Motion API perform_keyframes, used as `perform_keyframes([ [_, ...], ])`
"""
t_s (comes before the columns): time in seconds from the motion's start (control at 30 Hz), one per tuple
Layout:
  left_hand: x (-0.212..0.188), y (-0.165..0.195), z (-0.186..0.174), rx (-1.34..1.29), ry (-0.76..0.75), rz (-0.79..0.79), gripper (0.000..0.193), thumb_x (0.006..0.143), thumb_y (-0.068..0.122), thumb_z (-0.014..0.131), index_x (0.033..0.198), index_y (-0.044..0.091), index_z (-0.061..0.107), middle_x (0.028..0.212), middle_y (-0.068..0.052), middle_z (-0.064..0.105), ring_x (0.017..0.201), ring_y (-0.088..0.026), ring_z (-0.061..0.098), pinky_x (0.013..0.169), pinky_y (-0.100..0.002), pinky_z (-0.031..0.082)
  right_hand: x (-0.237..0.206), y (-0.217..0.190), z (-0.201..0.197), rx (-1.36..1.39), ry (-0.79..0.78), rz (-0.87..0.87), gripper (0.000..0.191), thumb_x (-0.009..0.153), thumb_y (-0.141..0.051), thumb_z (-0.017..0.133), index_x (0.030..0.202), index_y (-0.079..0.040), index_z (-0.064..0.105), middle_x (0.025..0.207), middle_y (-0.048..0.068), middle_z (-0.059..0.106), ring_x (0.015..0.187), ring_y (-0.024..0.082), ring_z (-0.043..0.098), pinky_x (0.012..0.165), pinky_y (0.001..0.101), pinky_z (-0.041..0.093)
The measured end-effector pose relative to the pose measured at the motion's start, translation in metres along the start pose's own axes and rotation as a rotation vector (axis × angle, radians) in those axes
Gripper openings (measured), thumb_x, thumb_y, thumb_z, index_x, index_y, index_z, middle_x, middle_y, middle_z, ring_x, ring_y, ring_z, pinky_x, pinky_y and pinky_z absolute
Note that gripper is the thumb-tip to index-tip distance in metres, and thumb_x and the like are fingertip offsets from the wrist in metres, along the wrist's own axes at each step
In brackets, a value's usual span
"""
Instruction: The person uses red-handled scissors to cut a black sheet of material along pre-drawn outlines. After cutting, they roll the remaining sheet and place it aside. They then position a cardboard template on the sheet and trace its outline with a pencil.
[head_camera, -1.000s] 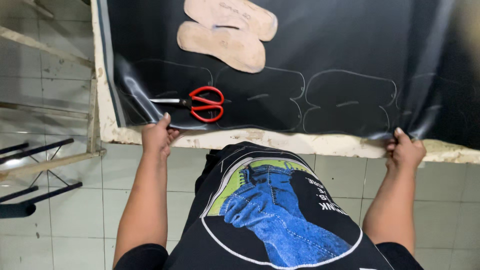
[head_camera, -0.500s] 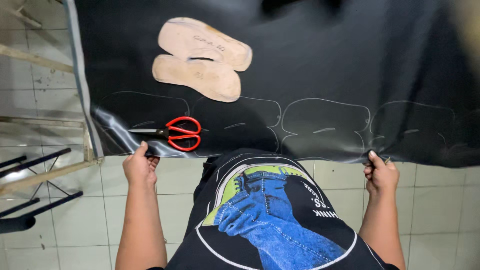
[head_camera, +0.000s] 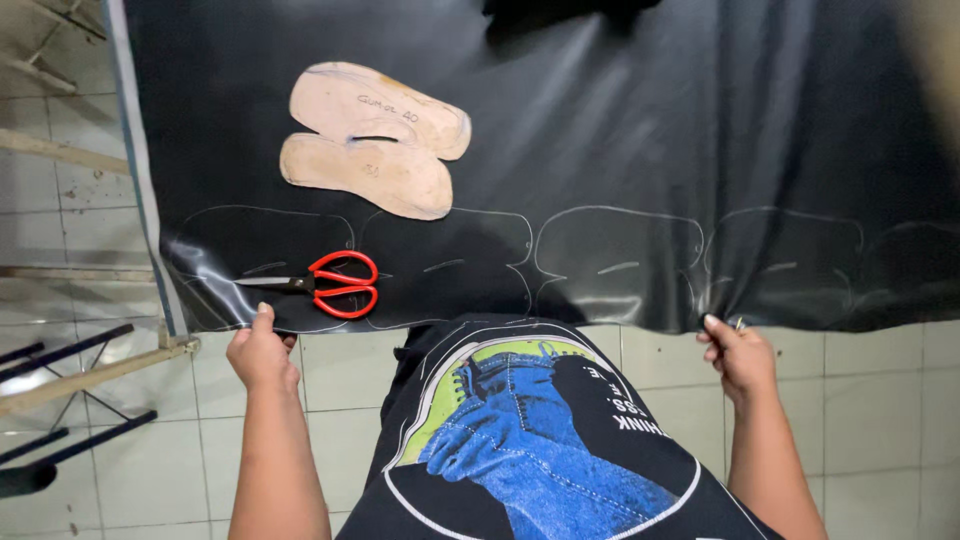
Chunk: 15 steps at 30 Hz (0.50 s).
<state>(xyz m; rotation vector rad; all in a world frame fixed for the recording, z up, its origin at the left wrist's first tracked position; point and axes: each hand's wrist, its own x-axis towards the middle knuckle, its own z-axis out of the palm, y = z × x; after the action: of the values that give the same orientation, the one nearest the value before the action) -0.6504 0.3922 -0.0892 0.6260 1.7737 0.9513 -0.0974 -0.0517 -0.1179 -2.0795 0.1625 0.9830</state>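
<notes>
While the person stands at the table edge, the head view shows both hands pinching the near edge of a large glossy black sheet of synthetic leather (head_camera: 620, 130) spread over the table. Left hand (head_camera: 262, 352), closed, thumb on top, grips the sheet's edge near its left corner, just below the scissors. Right hand (head_camera: 740, 355), also closed, fingers curled, grips the same edge well to the right. Sheet hangs slightly past the table edge, rippled near both grips.

Red-handled scissors with dark blades (head_camera: 320, 285) lie flat on the sheet, blades pointing left, just above the left hand, not touched. Two tan sole-shaped cardboard patterns (head_camera: 375, 140) lie overlapping further up the sheet, left of centre, well apart from both hands. Chalk-white traced outlines (head_camera: 610, 255) of the sole shape run in a row across the sheet's near strip, between the hands and beyond.

Black T-shirt with blue and green print (head_camera: 530, 430) fills the bottom centre. Pale tiled floor (head_camera: 880, 400) shows below the sheet. Wooden and dark metal rails (head_camera: 80, 370) at far left.
</notes>
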Motion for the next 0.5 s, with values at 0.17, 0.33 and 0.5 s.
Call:
perform_keyframes([
  [0.17,-0.01,-0.014,-0.009,0.156,0.218,0.233,0.053,0.104,0.013,0.075,0.078,-0.006,0.033,0.077,-0.011,0.04,0.062,-0.02,0.034,0.05,-0.04,0.028,-0.02,-0.054,-0.002,-0.58,-0.196,0.117,0.049,0.09,-0.043,0.072,0.085,0.006,0.077,0.067,0.014,0.071,0.049,0.022,0.056,0.046,0.0348,0.04],
  [0.33,-0.058,0.015,0.049,0.51,0.209,0.919,0.028,0.096,0.014,0.072,0.116,-0.001,0.058,0.116,-0.015,0.058,0.105,-0.03,0.057,0.095,-0.044,0.048,-0.033,-0.159,0.044,-0.551,-0.228,-0.305,0.043,0.089,-0.041,0.073,0.095,0.001,0.077,0.074,0.011,0.071,0.061,0.015,0.061,0.056,0.0311,0.051],
  [0.5,-0.069,0.068,0.147,0.777,-0.359,1.3,0.049,0.089,0.025,0.076,0.129,0.003,0.06,0.14,-0.02,0.056,0.136,-0.039,0.049,0.115,-0.051,0.038,-0.002,-0.288,0.134,-0.559,-0.08,-1.068,0.043,0.093,-0.031,0.075,0.126,-0.004,0.07,0.121,0.013,0.072,0.109,0.026,0.069,0.094,0.036,0.053],
])
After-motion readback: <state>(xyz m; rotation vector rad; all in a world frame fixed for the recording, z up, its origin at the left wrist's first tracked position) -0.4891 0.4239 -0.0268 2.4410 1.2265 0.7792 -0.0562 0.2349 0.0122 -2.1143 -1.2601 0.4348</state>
